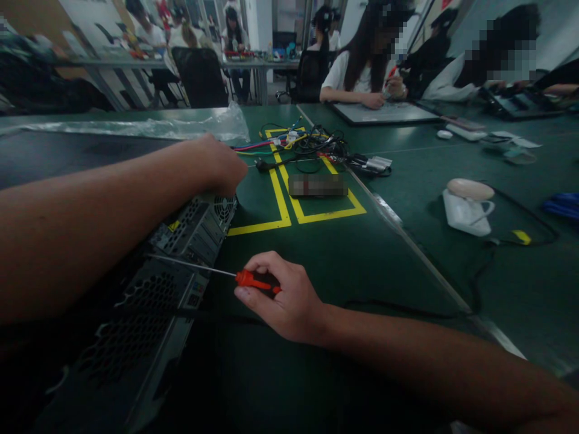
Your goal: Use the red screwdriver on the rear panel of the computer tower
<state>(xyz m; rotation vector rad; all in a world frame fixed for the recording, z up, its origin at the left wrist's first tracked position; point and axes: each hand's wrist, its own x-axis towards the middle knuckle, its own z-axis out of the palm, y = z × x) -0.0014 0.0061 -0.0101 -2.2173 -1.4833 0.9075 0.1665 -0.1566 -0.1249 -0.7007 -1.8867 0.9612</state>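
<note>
A grey metal computer case [136, 337] lies at the left, its perforated panel and fan grille facing the tabletop's open side. Over the far end of the case, next to the fan grille [224, 207], my left hand [215, 163] is closed with the fingers curled down against it; the fingertips are mostly hidden. My right hand [289, 295] grips the red and black handle of a screwdriver [244, 278]. The long thin shaft points left, and its tip touches or nearly touches the back panel of the case.
Tangled cables [323, 144] and a pixelated block [318, 185] lie by yellow tape [283, 205] on the green table [362, 259]. Plastic wrap [226, 123] lies behind the case. A lidded white mug [468, 208] stands right. Several people sit across the table and beyond.
</note>
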